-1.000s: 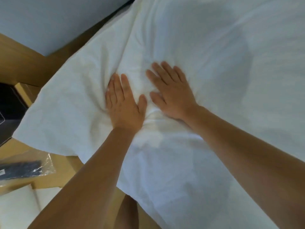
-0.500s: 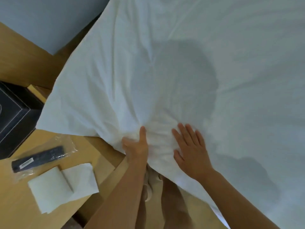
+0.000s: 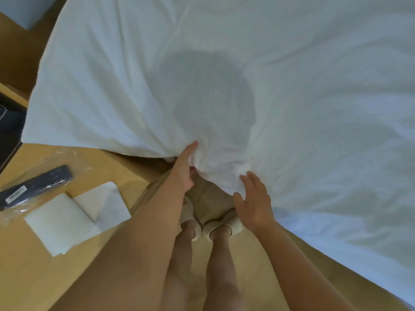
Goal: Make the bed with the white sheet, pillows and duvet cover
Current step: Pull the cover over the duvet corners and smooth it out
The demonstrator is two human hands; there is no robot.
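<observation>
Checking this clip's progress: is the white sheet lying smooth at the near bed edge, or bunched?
Bunched. The white sheet gathers into radiating creases where the left hand grips its edge.
</observation>
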